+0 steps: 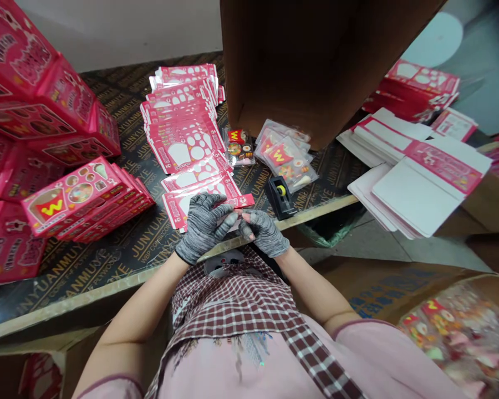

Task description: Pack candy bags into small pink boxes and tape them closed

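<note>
Head view shows me the table (pixel 133 149), flat pink cartons (pixel 187 130) fanned toward the worker, presumably for easy reach, the left hand (pixel 203 224) partly over the nearest, beside the right hand (pixel 265 230); whether either pinches anything, I cannot tell.

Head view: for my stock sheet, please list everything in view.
Table: one, black with gold lettering, centre
Boxes: many, pink, left, more upper right
Flat cartons: many, pink and white, centre
Packets: many, clear with multicoloured contents, centre and lower right
Tape dispenser: one, black, front edge, right of centre
Large carton: one, brown, back of table
Cards: several, white and pink, right end
Lower cartons: at least two, brown, lower left and right
Bag: one, green, under table edge
Wall: one, white, behind table
Apron: one, brown and white check, worn
Top: one, pale pink, worn
Left hand: one, grey glove, table edge
Right hand: one, grey glove, table edge
</note>
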Available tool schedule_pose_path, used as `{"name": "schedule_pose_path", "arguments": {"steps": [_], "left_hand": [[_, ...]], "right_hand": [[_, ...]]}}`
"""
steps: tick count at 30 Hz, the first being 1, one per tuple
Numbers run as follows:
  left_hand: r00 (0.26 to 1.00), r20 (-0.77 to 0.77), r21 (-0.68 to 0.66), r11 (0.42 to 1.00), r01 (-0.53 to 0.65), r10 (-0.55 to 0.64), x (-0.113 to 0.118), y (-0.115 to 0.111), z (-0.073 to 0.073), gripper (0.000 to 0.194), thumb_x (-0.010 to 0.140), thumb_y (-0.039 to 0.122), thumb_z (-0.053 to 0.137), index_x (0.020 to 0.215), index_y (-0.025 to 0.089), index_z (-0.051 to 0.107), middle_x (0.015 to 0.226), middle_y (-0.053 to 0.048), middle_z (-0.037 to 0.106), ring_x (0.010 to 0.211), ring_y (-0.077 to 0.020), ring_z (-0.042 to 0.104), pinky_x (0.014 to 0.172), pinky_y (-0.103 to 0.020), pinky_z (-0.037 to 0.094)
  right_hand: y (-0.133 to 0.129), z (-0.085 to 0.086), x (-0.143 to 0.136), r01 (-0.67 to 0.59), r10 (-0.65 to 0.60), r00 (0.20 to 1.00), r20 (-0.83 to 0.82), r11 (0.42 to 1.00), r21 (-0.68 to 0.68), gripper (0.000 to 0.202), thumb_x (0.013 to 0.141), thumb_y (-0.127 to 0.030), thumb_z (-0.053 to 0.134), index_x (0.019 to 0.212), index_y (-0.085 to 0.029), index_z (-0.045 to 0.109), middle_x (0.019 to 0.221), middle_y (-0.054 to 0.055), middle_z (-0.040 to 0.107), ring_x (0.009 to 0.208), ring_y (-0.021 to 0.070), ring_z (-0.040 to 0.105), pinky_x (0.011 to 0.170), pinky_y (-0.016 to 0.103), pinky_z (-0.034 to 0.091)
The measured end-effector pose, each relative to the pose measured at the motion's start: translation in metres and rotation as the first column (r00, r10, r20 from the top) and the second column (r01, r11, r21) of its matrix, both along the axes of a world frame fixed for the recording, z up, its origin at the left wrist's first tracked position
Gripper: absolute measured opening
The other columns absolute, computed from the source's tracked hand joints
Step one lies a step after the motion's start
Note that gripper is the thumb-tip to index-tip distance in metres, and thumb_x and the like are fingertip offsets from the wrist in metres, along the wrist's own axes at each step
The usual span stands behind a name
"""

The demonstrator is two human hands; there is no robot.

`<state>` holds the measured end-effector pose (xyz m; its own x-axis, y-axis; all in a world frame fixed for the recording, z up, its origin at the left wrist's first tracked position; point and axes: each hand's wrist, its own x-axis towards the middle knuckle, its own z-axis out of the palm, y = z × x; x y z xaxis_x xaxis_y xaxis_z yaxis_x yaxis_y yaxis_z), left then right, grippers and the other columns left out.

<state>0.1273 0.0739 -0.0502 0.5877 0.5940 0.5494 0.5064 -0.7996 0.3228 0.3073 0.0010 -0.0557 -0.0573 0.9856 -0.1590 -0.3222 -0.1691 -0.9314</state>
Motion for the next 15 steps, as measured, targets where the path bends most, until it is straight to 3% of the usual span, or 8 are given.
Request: {"name": "schedule_pose_path", "arguments": {"steps": [3,5,8,10,13,15], "left_hand": [[0.997,-0.019,-0.045,0.997,-0.07,0.069,0.013,0.004,0.001,0.022,0.094,0.038,0.062,0.089,0.021,0.075,0.101,-0.01,0.076,0.094,-0.0268,0.069,0.087,-0.045,0.051],[0.998,-0.013,-0.097,0.993,-0.064,0.063,0.014,0.007,0.005,0.017,0.093,0.034,0.064,0.092,0.02,0.074,0.1,-0.011,0.075,0.092,-0.0267,0.069,0.085,-0.044,0.053],[0.976,0.194,-0.205,0.977,-0.059,0.099,-0.004,0.011,0.016,0.023,0.092,0.038,0.068,0.11,0.022,0.069,0.102,-0.007,0.074,0.093,-0.0228,0.07,0.085,-0.038,0.056],[0.91,0.377,-0.31,0.949,-0.052,0.174,-0.024,0.012,0.023,0.047,0.092,0.045,0.07,0.133,0.026,0.057,0.106,-0.005,0.073,0.093,-0.0201,0.071,0.086,-0.035,0.059],[0.849,0.469,-0.469,0.883,0.007,0.242,-0.056,0.011,0.018,0.085,0.087,0.055,0.075,0.155,0.028,0.032,0.107,-0.005,0.073,0.089,-0.0194,0.072,0.084,-0.035,0.062],[0.877,0.426,-0.534,0.845,0.044,0.223,-0.071,0.01,0.002,0.092,0.077,0.061,0.082,0.151,0.024,0.041,0.103,-0.006,0.074,0.085,-0.0214,0.073,0.081,-0.037,0.063]], "right_hand": [[0.004,-0.007,0.004,0.014,-0.044,0.942,0.334,0.996,0.092,0.05,0.082,-0.067,0.074,0.063,-0.021,0.066,0.047,-0.004,0.051,0.044,0.0099,0.041,0.046,0.024,0.029],[0.001,-0.022,0.002,-0.123,0.099,0.916,0.389,0.992,0.036,0.05,0.081,-0.069,0.074,0.063,-0.023,0.068,0.047,-0.003,0.051,0.045,0.0109,0.045,0.044,0.023,0.032],[-0.011,-0.053,-0.008,-0.423,0.438,0.894,0.099,0.895,-0.139,0.054,0.078,-0.076,0.072,0.09,-0.023,0.077,0.06,0.0,0.066,0.053,0.0146,0.06,0.049,0.024,0.045],[-0.014,-0.071,-0.011,-0.485,0.474,0.874,-0.11,0.868,-0.112,0.072,0.073,-0.084,0.069,0.107,-0.02,0.076,0.081,0.008,0.076,0.071,0.0211,0.071,0.061,0.032,0.057],[0.006,-0.08,0.0,-0.333,0.33,0.927,-0.179,0.943,0.012,0.088,0.077,-0.096,0.048,0.109,-0.019,0.074,0.099,0.016,0.078,0.098,0.0293,0.073,0.078,0.045,0.061],[0.033,-0.074,0.017,-0.107,0.114,0.991,-0.072,0.99,0.088,0.088,0.087,-0.092,0.031,0.112,-0.02,0.074,0.103,0.016,0.078,0.107,0.0291,0.071,0.086,0.047,0.061]]}}
